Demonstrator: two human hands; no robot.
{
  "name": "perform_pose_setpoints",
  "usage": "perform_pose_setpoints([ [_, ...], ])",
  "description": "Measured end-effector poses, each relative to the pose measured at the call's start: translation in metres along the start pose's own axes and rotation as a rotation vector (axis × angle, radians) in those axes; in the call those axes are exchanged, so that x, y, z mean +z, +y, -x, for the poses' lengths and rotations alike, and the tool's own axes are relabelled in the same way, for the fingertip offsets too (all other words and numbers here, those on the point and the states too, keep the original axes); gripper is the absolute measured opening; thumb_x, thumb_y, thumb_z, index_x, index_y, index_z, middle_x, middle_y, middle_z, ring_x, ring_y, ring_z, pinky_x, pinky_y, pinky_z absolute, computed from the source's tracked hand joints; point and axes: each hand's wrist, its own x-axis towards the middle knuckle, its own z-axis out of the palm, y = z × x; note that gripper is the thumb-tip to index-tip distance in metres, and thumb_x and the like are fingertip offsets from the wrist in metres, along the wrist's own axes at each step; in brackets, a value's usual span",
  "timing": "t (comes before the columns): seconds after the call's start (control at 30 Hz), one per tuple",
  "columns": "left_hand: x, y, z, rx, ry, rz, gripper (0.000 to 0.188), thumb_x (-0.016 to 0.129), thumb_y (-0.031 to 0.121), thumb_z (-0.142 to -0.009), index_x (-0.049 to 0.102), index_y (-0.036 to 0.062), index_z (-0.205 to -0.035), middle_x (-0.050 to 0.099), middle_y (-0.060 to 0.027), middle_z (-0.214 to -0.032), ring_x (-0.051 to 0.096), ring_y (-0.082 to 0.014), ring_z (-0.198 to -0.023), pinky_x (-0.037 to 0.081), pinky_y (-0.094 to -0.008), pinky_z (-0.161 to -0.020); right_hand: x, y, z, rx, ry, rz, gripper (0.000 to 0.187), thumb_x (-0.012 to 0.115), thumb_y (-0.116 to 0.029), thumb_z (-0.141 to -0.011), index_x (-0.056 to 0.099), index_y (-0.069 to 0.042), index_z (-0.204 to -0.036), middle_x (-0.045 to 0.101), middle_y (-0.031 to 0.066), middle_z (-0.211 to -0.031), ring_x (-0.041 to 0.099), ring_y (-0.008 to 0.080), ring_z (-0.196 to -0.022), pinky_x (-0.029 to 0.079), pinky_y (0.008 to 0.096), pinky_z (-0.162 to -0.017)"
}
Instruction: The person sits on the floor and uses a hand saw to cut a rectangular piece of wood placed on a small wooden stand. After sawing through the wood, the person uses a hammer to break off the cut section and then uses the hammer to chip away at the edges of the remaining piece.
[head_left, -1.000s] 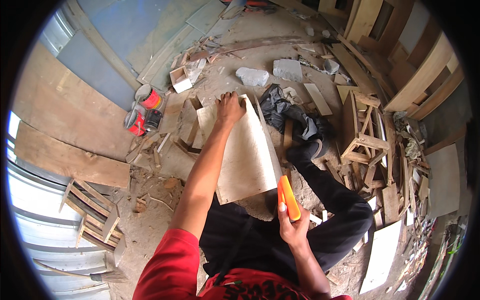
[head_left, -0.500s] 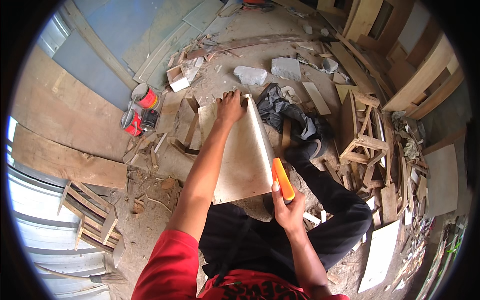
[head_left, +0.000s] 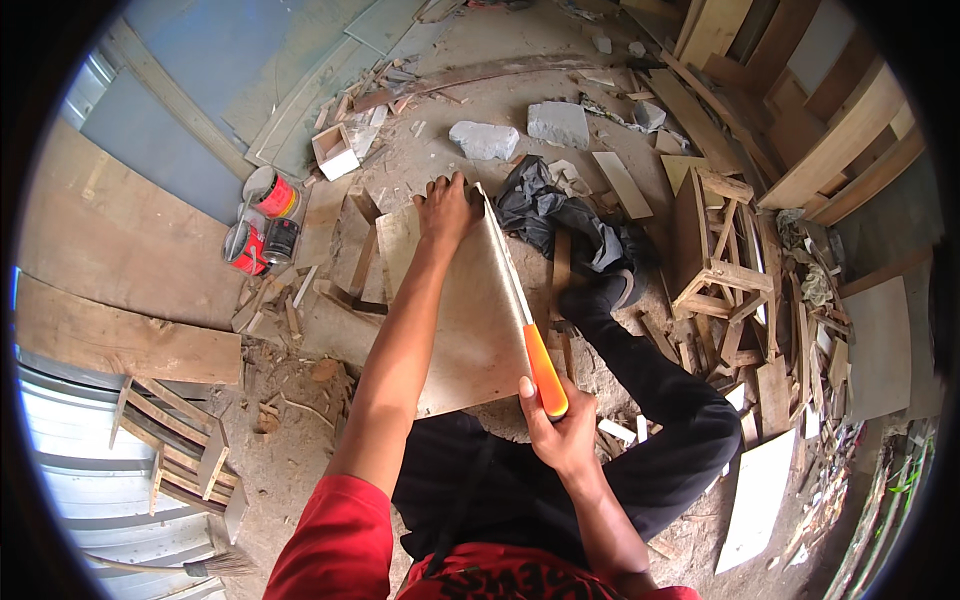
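Observation:
A pale wooden board (head_left: 462, 330) lies in front of my lap, its near edge close to my black trousers. My left hand (head_left: 447, 212) is closed over its far part, fingers curled at the far edge. In my right hand (head_left: 563, 432) is a handsaw (head_left: 543, 368) with an orange and black handle, gripped near the board's near right corner. The saw's thin blade runs away from me along the board's right edge, toward my left hand. What supports the board from below is mostly hidden.
A wooden frame (head_left: 362, 262) stands left of the board. Dark crumpled plastic (head_left: 545, 205) lies beyond my bent right leg. Paint cans (head_left: 272, 192) stand at the left. On the right are a wooden stool (head_left: 722, 250) and scattered scraps; pale blocks (head_left: 558, 124) lie farther off.
My right hand has drawn the saw back slightly toward me, and more of its blade shows along the board's edge. The left hand keeps its hold. The whole view has shifted a little.

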Motion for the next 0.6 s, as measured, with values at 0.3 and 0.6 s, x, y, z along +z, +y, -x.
perform_pose_setpoints([
  [0.3, -0.007, 0.009, 0.001, -0.028, -0.065, -0.044, 0.034, 0.059, 0.035, -0.095, 0.063, 0.0116, -0.12, 0.062, -0.0139, -0.125, 0.054, -0.031, -0.124, 0.037, -0.0562, -0.103, -0.004, -0.004, -0.01, 0.054, -0.016, -0.005, 0.037, 0.073, -0.028, -0.093, 0.062, 0.003, -0.076, 0.053, 0.0084, -0.051, 0.049, 0.0087, -0.05, 0.043, 0.0319, -0.049],
  [0.6, 0.005, -0.002, -0.003, -0.037, -0.032, -0.07, 0.033, 0.053, 0.035, -0.099, 0.064, 0.0125, -0.12, 0.063, -0.012, -0.125, 0.056, -0.0309, -0.123, 0.039, -0.0538, -0.102, -0.01, -0.011, -0.015, 0.059, -0.077, -0.016, 0.039, 0.073, -0.03, -0.094, 0.062, 0.003, -0.075, 0.052, 0.008, -0.05, 0.048, 0.0099, -0.048, 0.043, 0.0336, -0.049],
])
